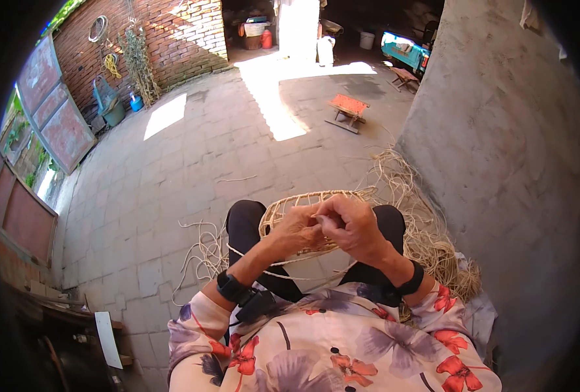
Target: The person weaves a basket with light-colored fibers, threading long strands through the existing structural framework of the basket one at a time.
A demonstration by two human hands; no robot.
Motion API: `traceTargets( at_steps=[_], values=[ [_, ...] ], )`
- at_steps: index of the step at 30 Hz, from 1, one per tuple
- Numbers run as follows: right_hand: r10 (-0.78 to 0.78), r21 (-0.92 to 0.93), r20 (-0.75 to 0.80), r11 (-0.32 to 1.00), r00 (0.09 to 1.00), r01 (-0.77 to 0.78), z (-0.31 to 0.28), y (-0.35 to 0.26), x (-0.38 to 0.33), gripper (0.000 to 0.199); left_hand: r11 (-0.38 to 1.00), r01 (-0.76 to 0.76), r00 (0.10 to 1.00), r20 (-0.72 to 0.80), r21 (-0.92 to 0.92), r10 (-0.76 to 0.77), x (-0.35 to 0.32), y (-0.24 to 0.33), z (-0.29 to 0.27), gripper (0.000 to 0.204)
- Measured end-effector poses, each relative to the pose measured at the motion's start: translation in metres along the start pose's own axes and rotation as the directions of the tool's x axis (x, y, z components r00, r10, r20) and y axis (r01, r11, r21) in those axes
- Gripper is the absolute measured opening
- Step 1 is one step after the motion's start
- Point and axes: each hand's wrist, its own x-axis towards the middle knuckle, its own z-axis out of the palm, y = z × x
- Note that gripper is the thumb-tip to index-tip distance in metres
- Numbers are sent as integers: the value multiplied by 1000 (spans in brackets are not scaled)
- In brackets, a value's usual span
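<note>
An openwork basket [273, 214] of pale twisted cord rests on my lap between my dark-trousered knees. My left hand [295, 230] is closed over its near side, fingers curled inward. Against it, my right hand [354, 225] is closed in a pinch, and the two hands meet at the fingertips. A short bit of pale cord seems to show between them; the fingers hide most of it. Below the hands, a loose length of cord [280, 277] sags across my lap. The basket's middle is covered by my hands.
Loose cord [433, 251] lies heaped by my right leg along a grey wall [499, 130]; more strands [201, 251] spread at my left. Ahead on the paving stand a folding stool [348, 110] with an orange seat and, farther off, another stool [404, 77]. A metal gate [54, 111] is at left.
</note>
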Motion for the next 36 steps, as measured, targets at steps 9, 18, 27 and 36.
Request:
traceTargets(
  at_steps=[9,18,27,36],
  values=[
    [130,393,189,899,973,-196,11,-1,-11,17,985,-70,919,-394,-160,1,-49,29,5,17],
    [260,-16,49,966,964,-260,-22,17,-30,6,993,118,922,-370,-27,-119,-33,4,-25,19],
    [1,-240,49,971,999,11,-3,32,-27,8,950,274,962,-32,149,-272,4,11,-37,29],
    [-69,-352,109,930,992,104,20,30,-20,10,919,345,888,250,192,-386,22,16,-52,34]
  ],
)
